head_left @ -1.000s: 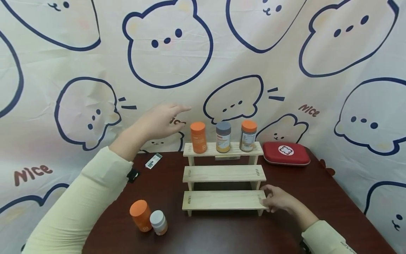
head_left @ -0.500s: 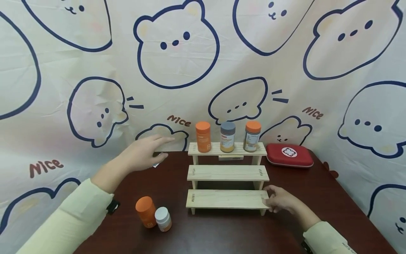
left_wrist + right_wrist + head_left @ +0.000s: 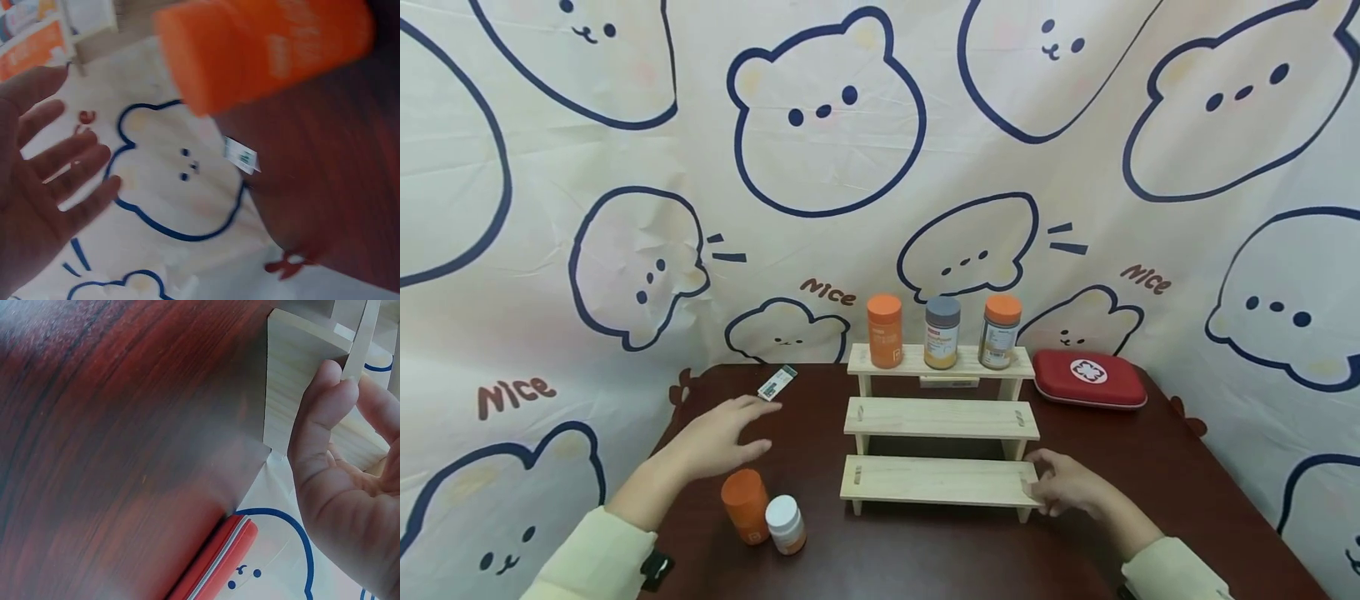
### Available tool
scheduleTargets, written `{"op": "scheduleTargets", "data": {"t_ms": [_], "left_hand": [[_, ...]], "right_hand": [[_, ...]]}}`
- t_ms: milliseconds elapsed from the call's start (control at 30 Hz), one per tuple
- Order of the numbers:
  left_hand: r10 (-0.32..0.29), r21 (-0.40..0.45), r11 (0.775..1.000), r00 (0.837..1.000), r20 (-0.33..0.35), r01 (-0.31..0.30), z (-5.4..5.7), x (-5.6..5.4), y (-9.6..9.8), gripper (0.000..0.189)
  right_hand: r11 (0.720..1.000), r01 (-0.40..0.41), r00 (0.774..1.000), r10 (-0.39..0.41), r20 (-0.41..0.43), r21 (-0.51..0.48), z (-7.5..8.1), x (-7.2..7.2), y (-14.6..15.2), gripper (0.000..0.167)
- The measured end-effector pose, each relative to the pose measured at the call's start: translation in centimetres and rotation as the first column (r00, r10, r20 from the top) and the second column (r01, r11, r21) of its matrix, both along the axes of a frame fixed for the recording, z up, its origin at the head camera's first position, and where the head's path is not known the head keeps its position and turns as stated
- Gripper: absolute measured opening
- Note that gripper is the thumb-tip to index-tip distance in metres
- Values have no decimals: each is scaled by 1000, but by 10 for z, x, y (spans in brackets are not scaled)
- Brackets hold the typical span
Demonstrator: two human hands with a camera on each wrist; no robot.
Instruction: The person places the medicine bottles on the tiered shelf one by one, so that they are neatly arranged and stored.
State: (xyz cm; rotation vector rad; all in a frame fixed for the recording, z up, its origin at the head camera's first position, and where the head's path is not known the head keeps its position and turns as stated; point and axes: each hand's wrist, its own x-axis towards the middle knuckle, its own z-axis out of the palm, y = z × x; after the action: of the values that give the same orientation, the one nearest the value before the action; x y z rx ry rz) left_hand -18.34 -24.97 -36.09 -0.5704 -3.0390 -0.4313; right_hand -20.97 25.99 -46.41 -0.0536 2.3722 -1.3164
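My left hand [image 3: 713, 439] hovers with fingers spread, just behind an orange bottle [image 3: 746, 507] on the table. Touching that bottle's right side is a small white-capped bottle [image 3: 786, 525]. The left wrist view shows nothing in the hand, with the orange bottle [image 3: 269, 53] large beside it. A three-step wooden rack [image 3: 940, 482] stands in the middle, and my right hand [image 3: 1075, 486] pinches the right end of its lowest board between thumb and fingers. On its top step sit an orange bottle [image 3: 885, 332], a grey-capped bottle [image 3: 942, 335] and an orange-capped clear jar [image 3: 999, 333].
To the right of the rack's top step lies a red zip case [image 3: 1088, 380] with a white emblem. A small white printed card [image 3: 777, 382] rests near the table's back edge. Behind the dark wooden table [image 3: 917, 558] hangs a cartoon-print cloth [image 3: 827, 167].
My left hand has come down and toward me from beside the top-step bottles to the table bottles. My right hand keeps its grip on the lowest board. The view has shifted slightly.
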Motion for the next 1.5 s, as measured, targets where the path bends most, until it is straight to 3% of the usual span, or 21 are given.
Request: {"op": "scheduleTargets", "data": {"t_ms": [167,367,500,733,867,1033,1300,1500], "left_hand": [[48,3,999,988,148,-49,-15,10,-14,57],[66,80,993,970,233,-87,-28,17,-20,60],[38,144,987,965,259,-77,-30,19,-24,57],[-67,247,969,933,353,-24,-32,22,-26,59],[-91,224,975,920,380,3,-32,23,-23,54],[-79,158,987,930,360,23,-33,24,-19,49],[-24,86,996,953,303,-3,-36,25,-14,53],[-23,59,998,965,261,8,-35,24,-14,50]], "right_hand": [[1000,-11,1000,11,6,-13,0,2,1,57],[999,-29,999,30,12,-31,-3,1,3,58],[999,-32,999,33,16,-31,-2,-1,2,59],[999,-29,999,29,14,-43,-3,-1,3,58],[998,-30,999,30,12,-51,-2,0,3,57],[998,-33,999,34,9,-61,0,0,2,57],[992,-84,996,87,26,-96,0,-3,5,60],[994,-61,997,64,34,-88,-3,-5,6,61]]}}
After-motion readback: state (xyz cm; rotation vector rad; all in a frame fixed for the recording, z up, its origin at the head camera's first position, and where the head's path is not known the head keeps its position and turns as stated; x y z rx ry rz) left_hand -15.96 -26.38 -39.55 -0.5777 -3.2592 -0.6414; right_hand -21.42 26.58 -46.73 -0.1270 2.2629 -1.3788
